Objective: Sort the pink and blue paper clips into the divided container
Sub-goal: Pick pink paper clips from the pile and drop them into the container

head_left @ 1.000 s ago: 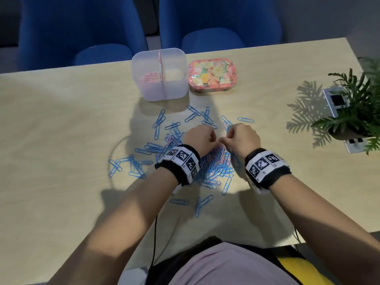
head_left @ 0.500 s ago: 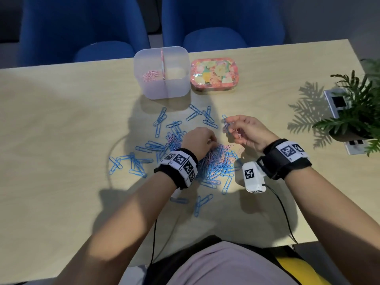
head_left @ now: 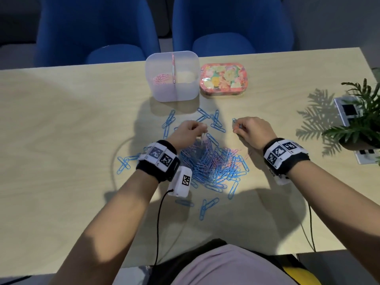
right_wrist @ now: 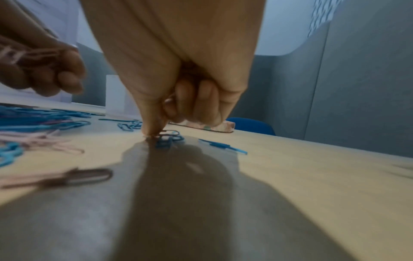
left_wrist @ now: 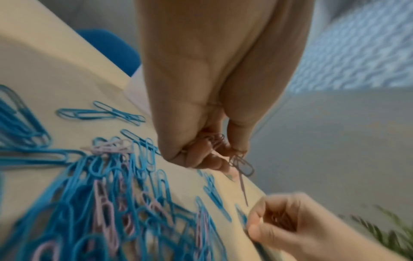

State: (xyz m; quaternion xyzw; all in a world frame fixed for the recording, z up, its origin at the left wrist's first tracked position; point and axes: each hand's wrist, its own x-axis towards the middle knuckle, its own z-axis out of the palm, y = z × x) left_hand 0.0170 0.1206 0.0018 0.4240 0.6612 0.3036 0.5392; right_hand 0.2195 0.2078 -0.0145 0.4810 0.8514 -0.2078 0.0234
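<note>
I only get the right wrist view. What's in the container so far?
Observer: In the head view the container holds pink clips in its left compartment; I see none in the right one.
Operator: What has the left hand got?
Observer: The left wrist view shows the left hand pinching a pink bunch, with one clip dangling.
Operator: Where's the pile from the container?
Observer: In the head view the pile lies nearer the person than the container, between the two wrists.
</note>
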